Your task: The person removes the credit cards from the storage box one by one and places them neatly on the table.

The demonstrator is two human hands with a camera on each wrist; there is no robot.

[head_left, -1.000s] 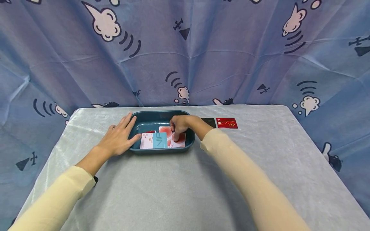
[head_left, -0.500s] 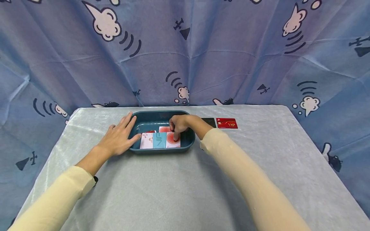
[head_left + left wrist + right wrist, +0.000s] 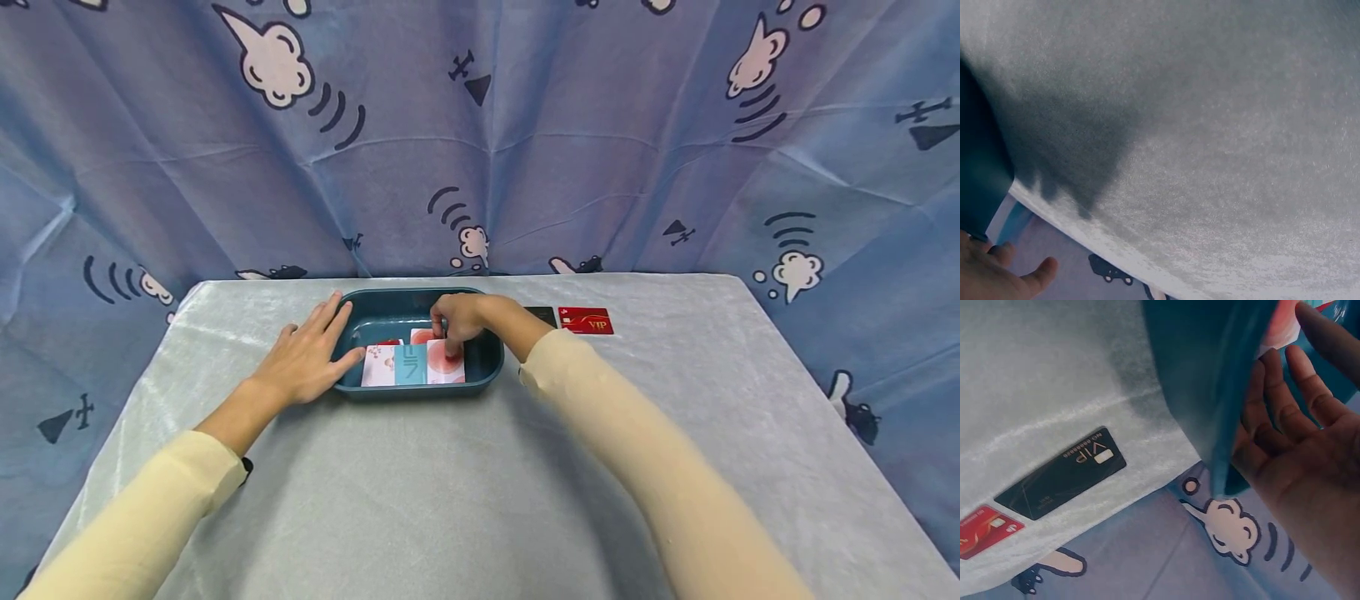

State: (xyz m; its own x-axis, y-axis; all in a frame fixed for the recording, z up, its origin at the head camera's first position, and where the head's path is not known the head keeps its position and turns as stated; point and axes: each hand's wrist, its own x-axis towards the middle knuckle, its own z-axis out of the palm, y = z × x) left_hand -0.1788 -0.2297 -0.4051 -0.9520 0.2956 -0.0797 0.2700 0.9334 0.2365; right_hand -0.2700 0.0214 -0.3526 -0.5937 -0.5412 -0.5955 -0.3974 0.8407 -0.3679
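The plastic tray (image 3: 412, 392) was a smooth, dark teal thing, a long rectangle with well-rounded corners and a slight gloss inside, sitting near the far edge of the desk (image 3: 450, 492). The desk had a silvery-grey cloth over it, kinda velvety, with a soft sheen.

The left hand (image 3: 303, 358) lay against the tray's left end, fingers straight and its grip spread, thumb reaching over the rim. The right hand (image 3: 461, 321) dipped inside, thumb tip down on a thin pink-circle card (image 3: 447, 367). Its grip wasn't clamped on anything: the fingers were loosely bent and apart from the thumb. That card lay flat inside the tray at the near wall, its left edge meeting the blue VIP panel (image 3: 410, 365), and left of that was a white panel (image 3: 378, 365) with a small print. Couldn't tell if those two were one card. Just behind, a second pink card (image 3: 422, 336) and a red sliver (image 3: 390, 342) peeked out.

Outside, right of the tray, a black VIP card (image 3: 1063, 475) and a red VIP card (image 3: 587, 321) lay flat, both with rounded corners. Backdrop was a creased blue-purple curtain (image 3: 600, 167) with cartoon clouds.
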